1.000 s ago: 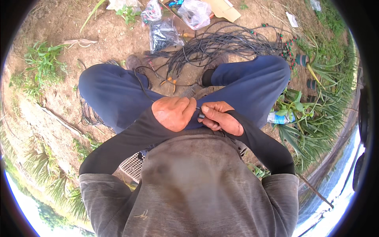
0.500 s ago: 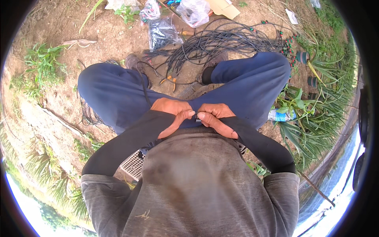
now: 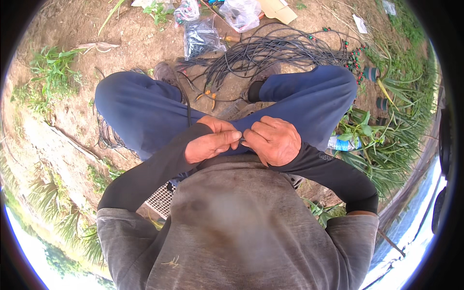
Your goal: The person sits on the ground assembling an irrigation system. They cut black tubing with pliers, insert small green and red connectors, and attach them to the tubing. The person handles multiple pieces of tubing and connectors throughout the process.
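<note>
I sit with my knees apart, both hands meeting in front of my lap. My left hand [image 3: 212, 141] and my right hand [image 3: 273, 141] pinch fingertip to fingertip on the end of a thin black tube [image 3: 187, 104]. The tube runs from my left hand up over my left thigh toward the ground. What sits between the fingertips is mostly hidden by the fingers. A big bundle of similar black tubes [image 3: 270, 50] with small red and green fittings lies on the soil past my feet.
Orange-handled pliers [image 3: 208, 94] lie between my shoes. Plastic bags [image 3: 200, 36] and a piece of cardboard [image 3: 278, 8] lie farther out. A plastic bottle [image 3: 344, 143] rests among green plants on the right. A white crate [image 3: 162, 200] is under me.
My left hand has turned from resting back-up on my lap to pinching with its fingertips. Both hands have drawn together until the fingertips touch.
</note>
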Available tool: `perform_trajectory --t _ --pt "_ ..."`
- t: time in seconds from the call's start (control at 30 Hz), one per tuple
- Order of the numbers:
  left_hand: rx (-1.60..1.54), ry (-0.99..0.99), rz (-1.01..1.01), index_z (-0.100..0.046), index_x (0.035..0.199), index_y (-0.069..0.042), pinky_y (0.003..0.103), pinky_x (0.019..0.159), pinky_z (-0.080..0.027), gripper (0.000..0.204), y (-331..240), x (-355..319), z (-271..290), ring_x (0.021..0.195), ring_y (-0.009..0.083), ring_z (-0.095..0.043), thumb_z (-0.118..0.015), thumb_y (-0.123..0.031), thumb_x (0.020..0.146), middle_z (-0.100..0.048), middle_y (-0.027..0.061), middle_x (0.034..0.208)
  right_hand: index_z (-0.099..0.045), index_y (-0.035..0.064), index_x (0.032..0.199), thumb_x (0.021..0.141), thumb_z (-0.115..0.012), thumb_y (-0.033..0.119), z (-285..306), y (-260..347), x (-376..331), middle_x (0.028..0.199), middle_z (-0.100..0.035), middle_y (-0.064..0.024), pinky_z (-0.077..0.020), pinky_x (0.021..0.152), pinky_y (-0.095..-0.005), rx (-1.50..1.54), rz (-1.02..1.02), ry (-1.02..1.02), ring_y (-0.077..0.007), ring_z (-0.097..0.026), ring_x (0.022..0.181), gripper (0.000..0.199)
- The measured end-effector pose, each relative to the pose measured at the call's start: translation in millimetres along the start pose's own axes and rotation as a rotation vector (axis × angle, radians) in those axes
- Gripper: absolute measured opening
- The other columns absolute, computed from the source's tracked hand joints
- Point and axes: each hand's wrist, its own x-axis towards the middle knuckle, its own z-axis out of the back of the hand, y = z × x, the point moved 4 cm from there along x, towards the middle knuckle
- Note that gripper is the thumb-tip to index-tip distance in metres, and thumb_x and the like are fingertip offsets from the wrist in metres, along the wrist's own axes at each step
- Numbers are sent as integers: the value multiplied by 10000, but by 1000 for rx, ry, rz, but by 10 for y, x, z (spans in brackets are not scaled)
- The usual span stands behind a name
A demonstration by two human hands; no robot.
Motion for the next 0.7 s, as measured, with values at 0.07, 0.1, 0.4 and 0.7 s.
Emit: perform_trajectory --t 0.07,0.1,0.4,0.7 --pt "-32 32 52 -623 818 1 224 421 -249 300 36 3 -11 472 39 -374 -593 -260 965 -446 -32 565 -583 50 797 698 -717 143 -6 17 -4 710 -494 -41 -427 518 -325 -61 66 39 -208 -501 625 190" --pt "-59 55 75 -623 821 4 224 419 -247 303 62 3 -17 468 39 -372 -591 -260 966 -446 -32 562 -585 51 797 691 -719 155 -19 37 -22 710 -495 -40 -424 515 -322 -79 95 53 -206 -500 628 200" --pt "104 19 -92 -656 931 21 220 474 -322 323 -232 -64 30 511 45 -424 -528 -267 1002 -494 -21 613 -600 14 872 862 -657 80 137 -220 202 734 -567 -96 -461 567 -354 312 -93 94 -250 -576 636 87" --pt "505 -141 -226 -687 1007 -25 247 537 -417 232 -419 -189 0 579 72 -506 -544 -206 983 -555 0 679 -623 15 950 948 -588 108 196 -280 159 754 -583 -100 -478 593 -316 550 -323 138 -217 -593 642 100"
